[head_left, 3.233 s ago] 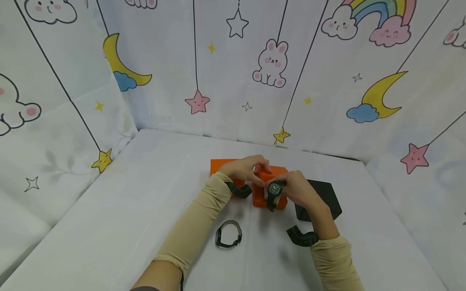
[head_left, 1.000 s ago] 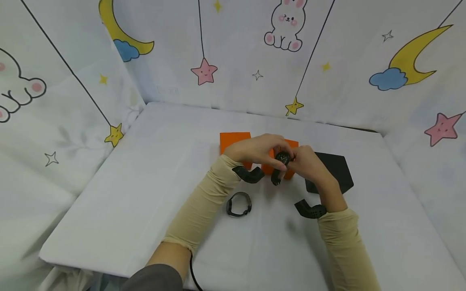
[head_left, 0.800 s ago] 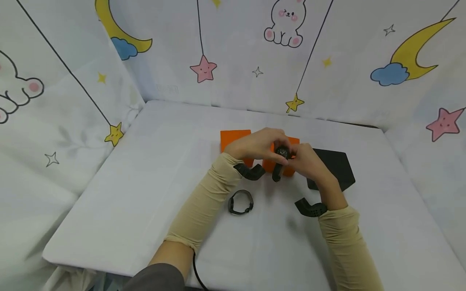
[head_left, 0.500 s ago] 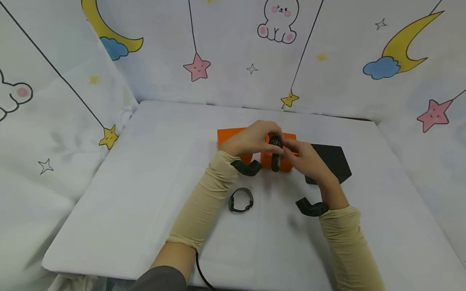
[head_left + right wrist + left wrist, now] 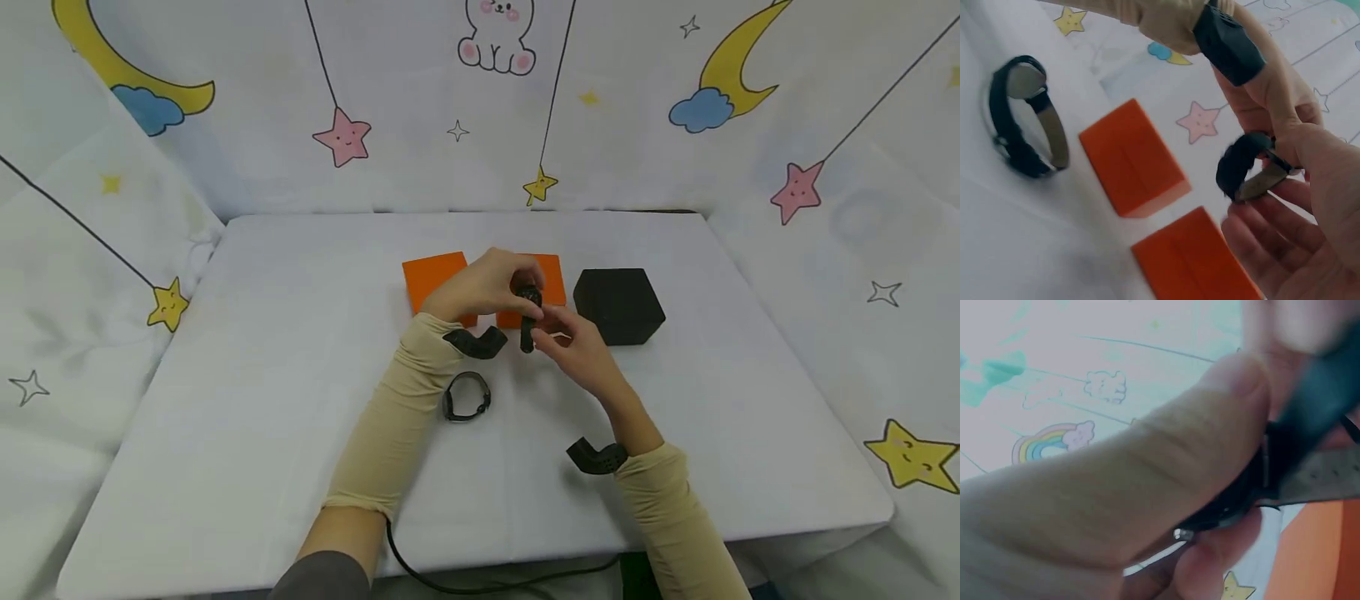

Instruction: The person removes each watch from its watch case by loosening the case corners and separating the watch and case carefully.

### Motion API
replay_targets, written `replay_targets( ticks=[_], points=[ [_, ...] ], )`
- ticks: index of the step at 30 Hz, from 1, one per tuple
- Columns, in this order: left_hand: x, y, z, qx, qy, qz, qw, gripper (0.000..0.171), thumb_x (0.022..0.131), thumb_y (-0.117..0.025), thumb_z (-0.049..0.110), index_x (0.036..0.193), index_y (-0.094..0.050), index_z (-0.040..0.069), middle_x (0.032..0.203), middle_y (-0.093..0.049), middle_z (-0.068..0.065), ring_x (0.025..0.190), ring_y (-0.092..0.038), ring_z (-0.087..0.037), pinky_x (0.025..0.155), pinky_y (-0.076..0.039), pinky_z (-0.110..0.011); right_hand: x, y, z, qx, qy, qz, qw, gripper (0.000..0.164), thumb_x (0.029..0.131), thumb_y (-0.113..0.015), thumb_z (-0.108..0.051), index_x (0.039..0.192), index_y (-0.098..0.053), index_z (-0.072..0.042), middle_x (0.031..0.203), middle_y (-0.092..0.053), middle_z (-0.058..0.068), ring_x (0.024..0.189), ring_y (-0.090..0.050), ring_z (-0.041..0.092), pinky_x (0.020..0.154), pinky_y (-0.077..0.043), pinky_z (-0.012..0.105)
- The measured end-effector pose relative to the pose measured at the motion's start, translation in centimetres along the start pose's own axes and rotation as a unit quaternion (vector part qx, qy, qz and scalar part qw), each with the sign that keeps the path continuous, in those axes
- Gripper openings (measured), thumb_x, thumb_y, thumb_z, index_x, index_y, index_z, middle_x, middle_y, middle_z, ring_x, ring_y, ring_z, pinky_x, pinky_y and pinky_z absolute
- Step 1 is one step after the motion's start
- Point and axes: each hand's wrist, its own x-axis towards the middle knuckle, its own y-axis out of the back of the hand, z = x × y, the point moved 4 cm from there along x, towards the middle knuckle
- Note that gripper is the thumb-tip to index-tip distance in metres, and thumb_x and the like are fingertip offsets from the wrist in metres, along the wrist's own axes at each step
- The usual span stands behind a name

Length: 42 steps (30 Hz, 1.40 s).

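A black wristwatch is held between the thumb and fingers of my left hand, its strap hanging down. In the left wrist view the thumb presses against the watch case, and a pale strap end with holes extends right. My right hand is beside the strap, thumb and fingers apart and loosely bent. The right wrist view shows the watch as a loop, the right fingers spread just below it. A second dark watch stands on its side nearer me.
Behind my hands are two orange boxes, the left one and the right one, partly covered by the hands. A black box sits to the right. A black cable runs along the table's front edge.
The watch was over the right orange box near my right hand; now the left hand holds it. The right fingers have drawn apart and lower. The head view has tilted down and turned right.
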Motion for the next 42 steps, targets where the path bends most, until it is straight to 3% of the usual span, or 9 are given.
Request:
replay_targets(
  ticks=[6, 9, 13, 15, 20, 25, 30, 36, 42],
  points=[
    [0.1, -2.6, -0.7, 0.015, 0.027, -0.002, 0.9995, 0.042, 0.072, -0.073, 0.034, 0.104, -0.060, 0.011, 0.089, -0.064, 0.004, 0.078, -0.058, -0.007, 0.069, -0.047, -0.021, -2.0, -0.8, -0.7, 0.011, -0.025, 0.054, 0.998, 0.035, 0.086, -0.056, -0.009, 0.120, -0.052, -0.001, 0.107, -0.058, 0.015, 0.096, -0.055, 0.025, 0.084, -0.047, 0.039],
    [-0.2, -4.1, -1.3, 0.026, 0.051, 0.018, 0.9982, 0.039, 0.074, -0.072, 0.034, 0.104, -0.057, 0.013, 0.089, -0.063, 0.003, 0.077, -0.057, -0.008, 0.066, -0.047, -0.022, -2.3, -1.4, 1.2, 0.009, -0.026, 0.085, 0.996, 0.034, 0.084, -0.055, -0.008, 0.118, -0.055, -0.002, 0.103, -0.059, 0.013, 0.091, -0.056, 0.022, 0.081, -0.048, 0.037],
    [-1.8, -5.5, -2.1, 0.034, 0.095, 0.060, 0.9930, 0.036, 0.075, -0.070, 0.037, 0.101, -0.053, 0.019, 0.085, -0.058, 0.005, 0.071, -0.051, -0.011, 0.061, -0.043, -0.023, -2.3, -2.9, 3.8, -0.005, -0.023, 0.113, 0.993, 0.031, 0.082, -0.053, -0.007, 0.113, -0.058, -0.005, 0.095, -0.059, 0.008, 0.084, -0.054, 0.016, 0.074, -0.050, 0.030],
    [-3.0, -5.8, -2.6, 0.036, 0.113, 0.077, 0.9899, 0.035, 0.075, -0.070, 0.038, 0.098, -0.051, 0.020, 0.082, -0.056, 0.004, 0.069, -0.048, -0.011, 0.059, -0.041, -0.023, -2.4, -4.0, 4.0, -0.010, -0.029, 0.116, 0.993, 0.028, 0.083, -0.052, -0.008, 0.111, -0.059, -0.006, 0.093, -0.059, 0.006, 0.082, -0.054, 0.015, 0.071, -0.049, 0.027],
    [-5.7, -5.6, -3.8, 0.039, 0.134, 0.107, 0.9845, 0.028, 0.077, -0.068, 0.039, 0.095, -0.059, 0.021, 0.085, -0.059, 0.008, 0.074, -0.050, -0.009, 0.064, -0.042, -0.024, -2.7, -6.6, 3.7, 0.010, -0.026, 0.118, 0.993, 0.024, 0.090, -0.051, -0.017, 0.111, -0.061, -0.008, 0.093, -0.062, 0.002, 0.079, -0.056, 0.011, 0.068, -0.048, 0.023],
    [-9.3, -5.3, -4.8, 0.048, 0.161, 0.130, 0.9772, 0.028, 0.077, -0.069, 0.036, 0.098, -0.066, 0.017, 0.091, -0.062, 0.009, 0.078, -0.053, -0.009, 0.069, -0.045, -0.026, -2.8, -9.9, 2.9, 0.045, -0.016, 0.093, 0.995, 0.024, 0.090, -0.055, -0.022, 0.108, -0.063, -0.009, 0.091, -0.064, 0.001, 0.078, -0.056, 0.009, 0.068, -0.047, 0.022],
    [-12.6, -5.2, -5.3, 0.068, 0.182, 0.175, 0.9651, 0.037, 0.077, -0.070, 0.037, 0.107, -0.061, 0.017, 0.096, -0.061, 0.006, 0.075, -0.054, -0.008, 0.065, -0.046, -0.024, -2.6, -12.1, 2.2, 0.014, -0.023, 0.070, 0.997, 0.024, 0.087, -0.059, -0.024, 0.106, -0.065, -0.011, 0.088, -0.065, -0.001, 0.074, -0.057, 0.007, 0.065, -0.047, 0.021],
    [-14.7, -5.8, -5.3, 0.081, 0.164, 0.219, 0.9584, 0.040, 0.078, -0.069, 0.031, 0.111, -0.058, 0.011, 0.090, -0.062, 0.002, 0.072, -0.056, -0.008, 0.062, -0.048, -0.024, -2.6, -12.8, 2.1, -0.030, -0.037, 0.047, 0.998, 0.027, 0.085, -0.060, -0.032, 0.105, -0.067, -0.015, 0.084, -0.066, -0.007, 0.071, -0.057, 0.003, 0.063, -0.046, 0.020],
    [-15.5, -6.8, -6.0, 0.080, 0.158, 0.194, 0.9650, 0.033, 0.083, -0.063, 0.031, 0.110, -0.060, 0.013, 0.091, -0.065, 0.003, 0.074, -0.057, -0.006, 0.066, -0.048, -0.022, -3.4, -12.8, 2.3, -0.026, -0.047, 0.050, 0.997, 0.026, 0.084, -0.063, -0.032, 0.104, -0.068, -0.015, 0.080, -0.067, -0.007, 0.069, -0.058, 0.002, 0.062, -0.047, 0.020]
  ],
)
